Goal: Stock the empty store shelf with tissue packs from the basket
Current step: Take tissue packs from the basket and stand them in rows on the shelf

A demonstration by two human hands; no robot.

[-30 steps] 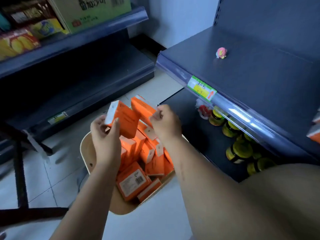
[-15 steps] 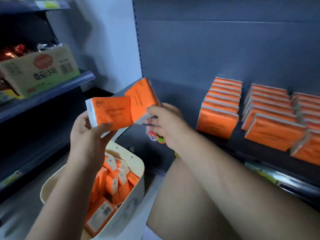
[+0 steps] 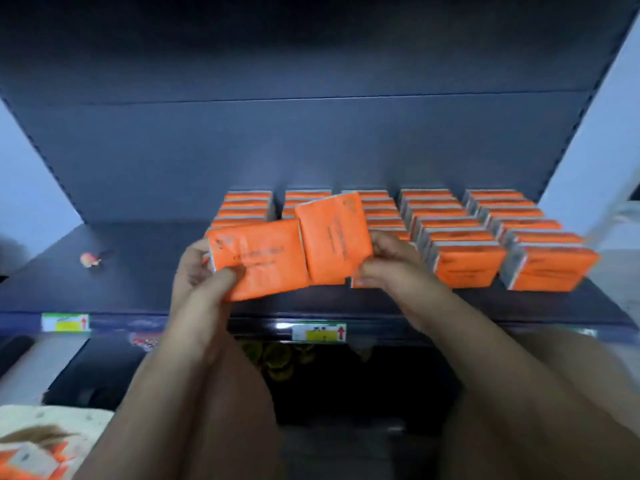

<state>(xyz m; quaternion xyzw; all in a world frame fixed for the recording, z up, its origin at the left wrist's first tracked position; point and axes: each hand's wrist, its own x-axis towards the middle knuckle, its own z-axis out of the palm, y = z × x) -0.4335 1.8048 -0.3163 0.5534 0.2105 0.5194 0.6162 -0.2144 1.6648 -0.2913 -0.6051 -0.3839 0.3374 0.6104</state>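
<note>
Placement is in hand: my left grip (image 3: 204,268) clasps one tissue pack (image 3: 261,263), my right grip (image 3: 391,265) a second pack (image 3: 332,240), both above the front of the shelf (image 3: 145,271), and next, I judge, they need seating among the shelf's stocked rows (image 3: 464,244).

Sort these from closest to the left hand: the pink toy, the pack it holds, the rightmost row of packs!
1. Pack, in the left hand itself.
2. Pink toy, on the shelf to its left.
3. Rightmost row, far right.
</note>
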